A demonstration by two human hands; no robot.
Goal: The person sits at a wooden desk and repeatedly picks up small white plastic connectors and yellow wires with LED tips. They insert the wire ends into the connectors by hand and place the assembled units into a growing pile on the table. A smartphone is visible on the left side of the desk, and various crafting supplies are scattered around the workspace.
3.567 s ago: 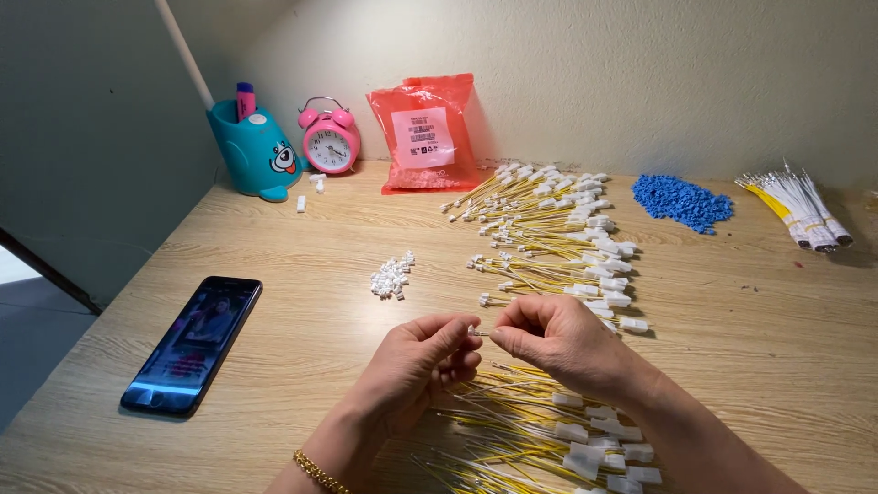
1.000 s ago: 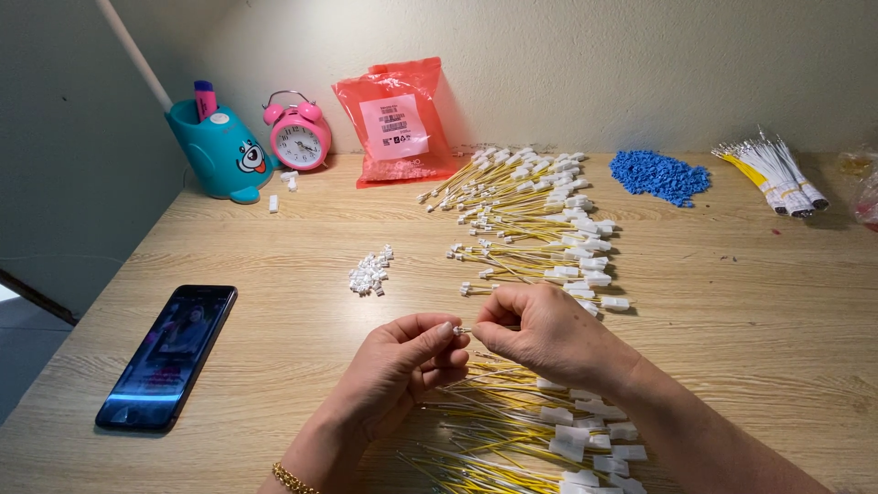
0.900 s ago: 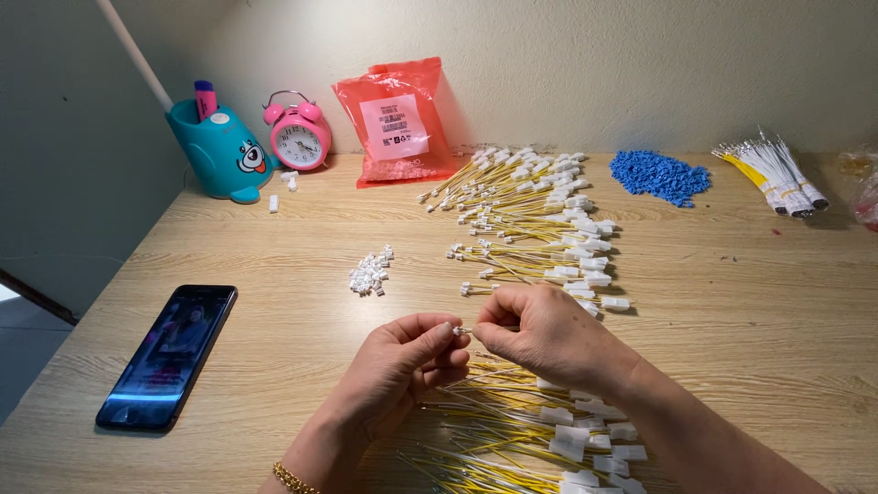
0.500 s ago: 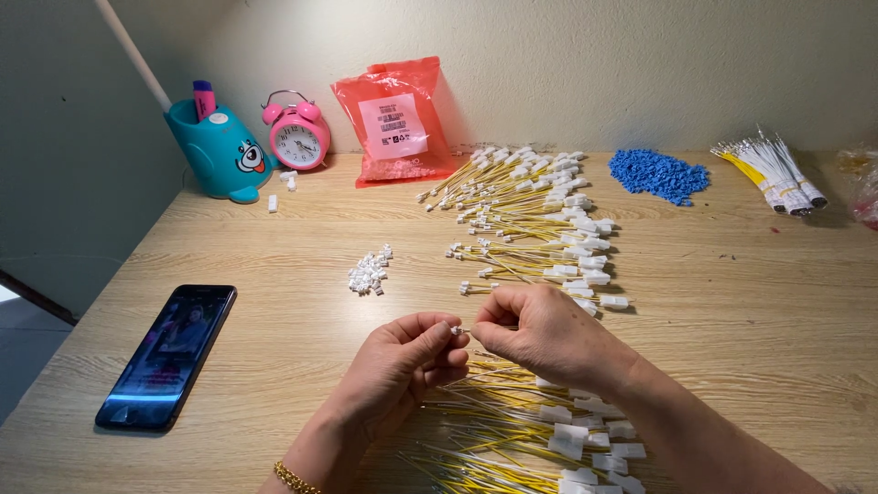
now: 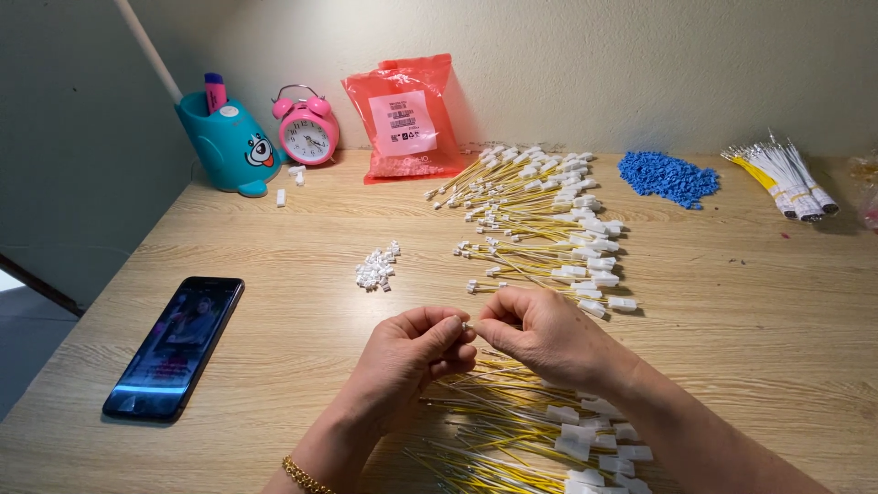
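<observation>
Tiny white connector (image 5: 467, 324) pinched right between both hands, just above the near edge of the tabletop (image 5: 750, 302). Left hand (image 5: 407, 361) and right hand (image 5: 540, 334) are pressed together fingertip to fingertip, both clamped on that little piece, with a heap of yellow wires (image 5: 512, 430) lying right under them. Containers: the teal animal-shaped cup (image 5: 224, 146) at the back left has a pink marker (image 5: 213, 92) poking out, and the red plastic bag (image 5: 402, 114) leans on the wall, can't tell what's inside. Small loose pile of white connectors (image 5: 377, 268) sits near the phone (image 5: 176, 346); blue bits (image 5: 668, 176) are heaped loose further back.
</observation>
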